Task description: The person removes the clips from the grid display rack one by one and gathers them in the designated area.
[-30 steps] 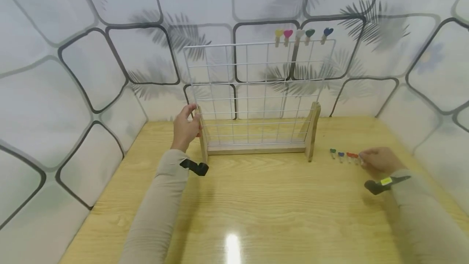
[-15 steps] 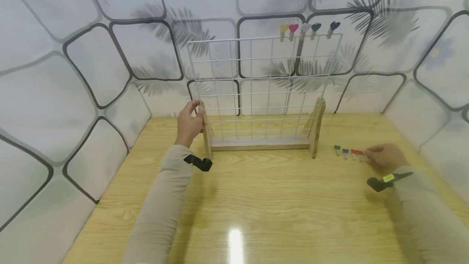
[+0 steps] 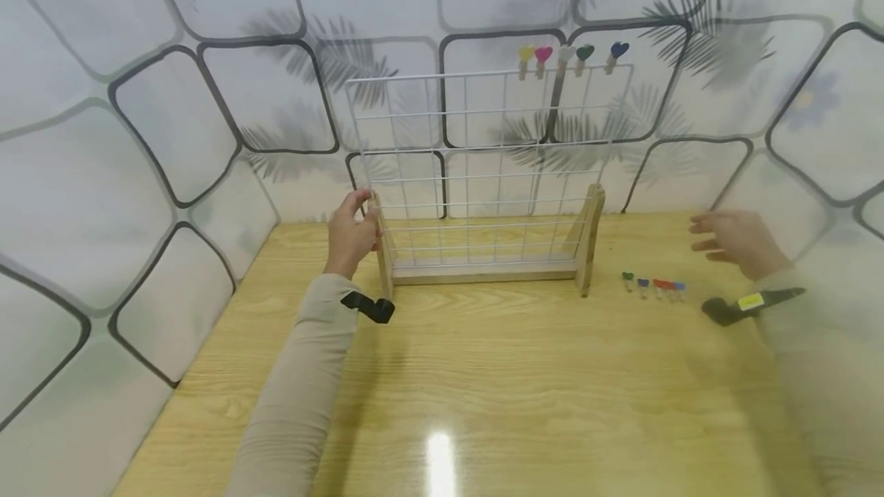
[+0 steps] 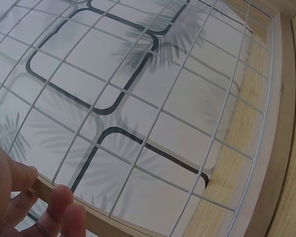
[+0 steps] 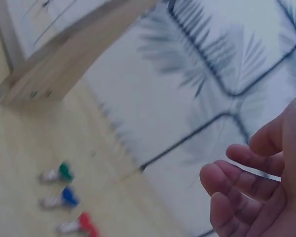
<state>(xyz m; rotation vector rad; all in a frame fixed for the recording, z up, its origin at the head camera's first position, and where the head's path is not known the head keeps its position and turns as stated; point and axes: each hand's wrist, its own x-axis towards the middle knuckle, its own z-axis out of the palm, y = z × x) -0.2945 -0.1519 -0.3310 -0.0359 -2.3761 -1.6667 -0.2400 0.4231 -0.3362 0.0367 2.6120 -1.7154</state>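
On the table (image 3: 442,374) stood a rack (image 3: 483,275), upright: white wire grid (image 3: 467,147) between two wooden posts. Left hand (image 3: 352,235) gripped the left post (image 3: 384,271), fingers and thumb bent round its upper part. Right hand (image 3: 739,242) was up and to the right of the loose clips (image 3: 658,284), apart from them; fingers loosely bent, nothing seen in it, slight blur. Loose clips lay in a row on the table, right of the rack: green, blue, two red, one lighter blue, the last three close together. Five top clips (image 3: 543,55) sat on the grid's upper wire toward its right end: yellow, pink, white, green, dark blue.

Handling (judged): clips very light, stiff, small, not slippery; heart heads might come off if twisted. Best hold: a thumb-and-finger pinch at the heart end, apparently the squeezing end. Rack probably light, its thin wires prone to flex; posts the sounder place to steady it.

Writing: no brand found on clips or rack. Yellow label (image 3: 750,301) on the right wristband (image 3: 782,296): no legible text.
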